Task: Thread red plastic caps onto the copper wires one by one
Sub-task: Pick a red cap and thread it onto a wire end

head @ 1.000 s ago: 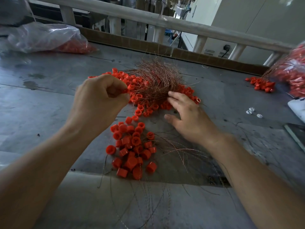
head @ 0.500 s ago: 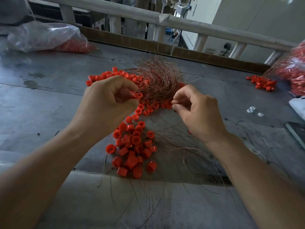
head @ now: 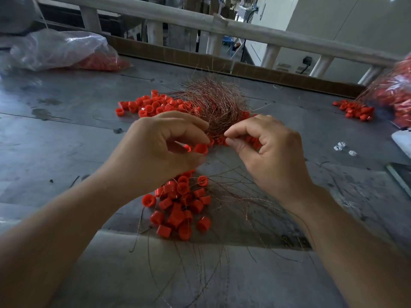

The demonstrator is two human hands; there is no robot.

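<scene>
My left hand (head: 160, 150) holds a red cap (head: 200, 148) between curled fingers and thumb above the grey table. Just to its right, my right hand (head: 266, 152) pinches thumb and forefinger together close to that cap; a thin copper wire in the pinch is too fine to make out. Behind both hands lies a tangled bundle of copper wires (head: 215, 103) on a spread of loose red caps (head: 151, 105). Below the hands sits a pile of red caps with wires through them (head: 180, 207); their wires (head: 233, 196) trail toward me.
A clear plastic bag with red caps (head: 66, 52) lies at the back left. Another bag of caps (head: 398, 94) and a small cap heap (head: 355, 111) sit at the right. Small white pieces (head: 343, 148) lie right of my hand. A railing (head: 222, 25) borders the table's far side.
My right hand lifted off the table, curled into a pinch and moved left to meet the left hand. The left hand came down slightly with its red cap.
</scene>
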